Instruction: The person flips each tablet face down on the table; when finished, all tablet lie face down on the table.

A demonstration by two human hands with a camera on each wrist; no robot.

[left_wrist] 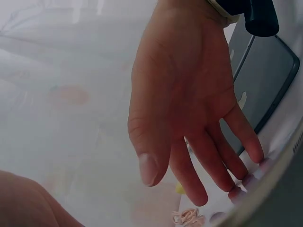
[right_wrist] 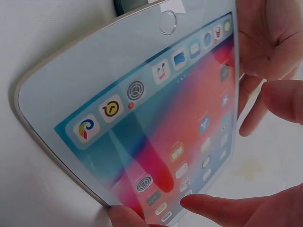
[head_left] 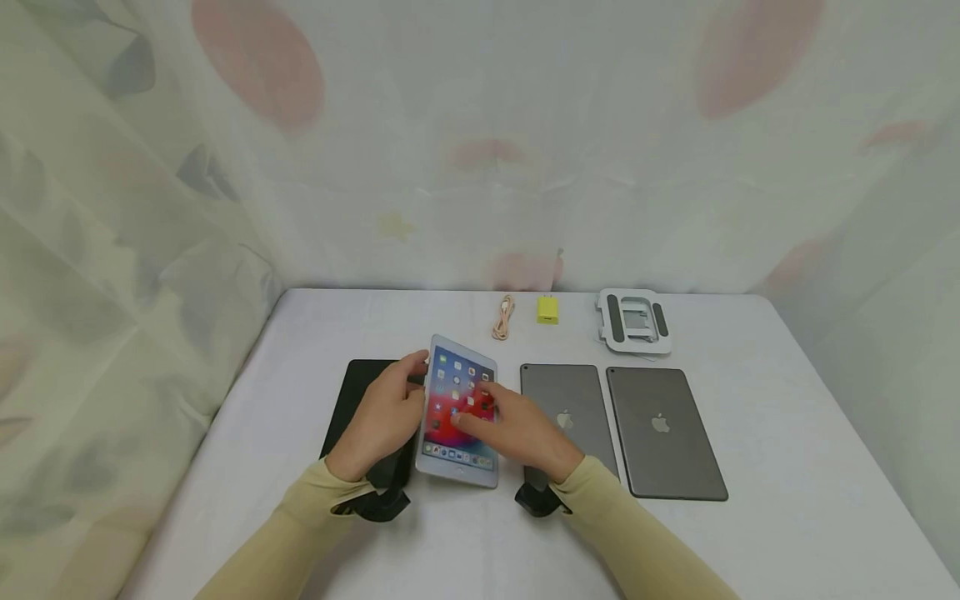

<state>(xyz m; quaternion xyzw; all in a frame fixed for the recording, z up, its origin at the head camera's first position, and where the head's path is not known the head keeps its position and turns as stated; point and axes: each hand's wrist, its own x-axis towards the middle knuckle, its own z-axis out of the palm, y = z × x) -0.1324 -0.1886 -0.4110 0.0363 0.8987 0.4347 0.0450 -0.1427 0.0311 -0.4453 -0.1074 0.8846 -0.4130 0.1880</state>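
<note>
A white tablet (head_left: pixel 457 417), its screen lit with rows of app icons, stands tilted in front of the person. My left hand (head_left: pixel 386 412) holds it at its left edge, and some of those fingers pass behind the edge in the right wrist view. Over the screen is my right hand (head_left: pixel 525 425), thumb and fingers spread. Its fingers (left_wrist: pixel 208 156) reach down to the glass in the left wrist view, where reflections of the fingertips show. From the right wrist, the index fingertip (right_wrist: pixel 194 202) overlaps the icons, and the home button (right_wrist: pixel 167 22) is visible.
A dark tablet (head_left: pixel 360 392) lies under the left hand. Two grey tablets (head_left: pixel 558 383) (head_left: pixel 667 433) lie face down at right, one partly covered by the right hand. Behind are a coiled cable (head_left: pixel 502 318), a yellow charger (head_left: pixel 547 310) and a white folding stand (head_left: pixel 636 321).
</note>
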